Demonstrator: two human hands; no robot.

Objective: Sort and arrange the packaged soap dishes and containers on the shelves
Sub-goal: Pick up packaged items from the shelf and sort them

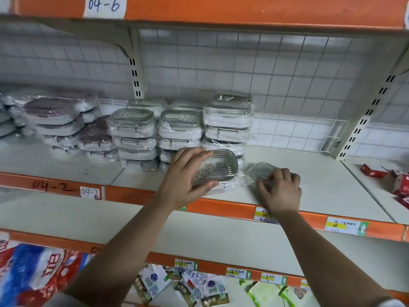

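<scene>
1. Shelving in a shop, seen from above the person's two bare forearms, which reach up to a pale shelf (309, 196) with an orange front edge.
2. The left hand (186, 176) grips a wrapped soap dish (218, 167) with a grey ribbed lid: fingers curl over its far left edge and the thumb presses its near edge. The dish sits at the front of the shelf, just ahead of the stacks.
3. The right hand (282, 191) is curled over a small clear container (262, 171) in crinkled plastic wrap, holding its near side. It lies on the shelf just right of the soap dish.
4. Behind the hands stand white stacks (179, 129) of the same wrapped dishes, several high, in close columns against a wire grid back panel (265, 69).
5. Further left are leaning stacks of oval dishes with dark lids (53, 114).
6. At the far right of the shelf lie red boxes (400, 185), well apart from the hands.
7. A handwritten label (89, 192) on the orange edge reads "04-2"; a price tag (345, 226) is stuck further right.
8. Below hang small packets (199, 284) and, at left, red, white and blue bags (33, 269).
</scene>
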